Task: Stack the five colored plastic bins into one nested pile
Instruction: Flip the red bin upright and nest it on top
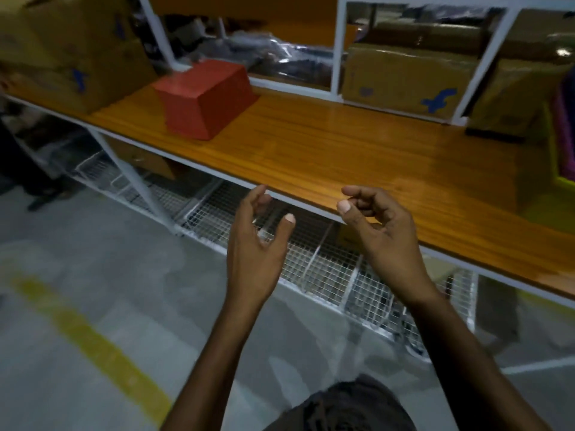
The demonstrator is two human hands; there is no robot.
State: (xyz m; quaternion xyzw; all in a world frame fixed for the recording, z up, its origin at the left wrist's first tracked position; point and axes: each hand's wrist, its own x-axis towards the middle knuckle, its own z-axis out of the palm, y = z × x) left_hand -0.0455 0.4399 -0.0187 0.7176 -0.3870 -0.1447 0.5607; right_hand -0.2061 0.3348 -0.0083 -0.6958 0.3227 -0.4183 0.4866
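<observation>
Warehouse racking with a white metal frame; orange-brown wooden shelf board (342, 144) runs across the view, brown cardboard boxes (401, 76) at the back and both ends, white wire-mesh baskets (326, 265) below, grey concrete floor (93, 244) with a yellow painted line (93, 337). Only one task item is clear: red tapered plastic bin (205, 98), on the board toward its left end, just beside the big left carton, well apart from both hands. It shows only closed faces, no opening visible, so probably tipped or inverted; cannot tell which. The other four bins are not identifiable; purple and yellow-green shapes (564, 126) at the right edge are too cropped to call. Left hand (258, 237) is empty, fingers loosely curled, thumb out, hovering in front of the shelf's front edge. Right hand (382, 234) is also empty, fingers curled looser than a fist, thumb near the forefinger, over the board's front edge. Handling judgement: the bin looks like thin rigid plastic, light, smooth-walled, a bit slippery, not fragile. Best hold is two opposite side walls or the rim once it is found; one hand would likely do. The taper should let it nest, though it may jam if pushed in crooked.
</observation>
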